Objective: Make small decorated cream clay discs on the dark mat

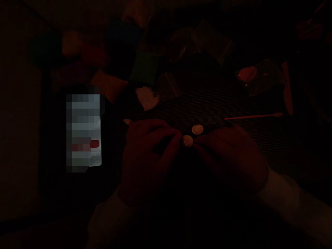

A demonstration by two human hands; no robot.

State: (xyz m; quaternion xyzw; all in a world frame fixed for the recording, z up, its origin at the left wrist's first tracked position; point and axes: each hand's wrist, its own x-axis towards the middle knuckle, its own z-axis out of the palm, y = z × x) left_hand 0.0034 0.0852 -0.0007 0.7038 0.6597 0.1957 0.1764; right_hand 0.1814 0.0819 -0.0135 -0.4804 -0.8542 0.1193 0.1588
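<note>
The scene is very dark. A small pale disc (187, 141), round like a flattened piece of modelling clay, sits between the fingertips of both hands. My left hand (149, 155) is closed, thumb and fingers pinched at the disc's left edge. From the right, my right hand (230, 152) has its thumb and fingertips closed at the disc's other edge. Just beyond it lies a second pale disc (197, 129) with spiral lines on top, apart from the fingers. A torn white lump (147, 98) lies past my left hand, and a little pale scrap (127, 121) shows beside its knuckles.
A lit, partly pixelated phone (96, 152) lies at left. Coloured packets, including a green one (144, 68) and an orange one (109, 84), spread behind. At right are a thin pink tool (252, 117), a wider pink tool (287, 89) and a clear bag (267, 77).
</note>
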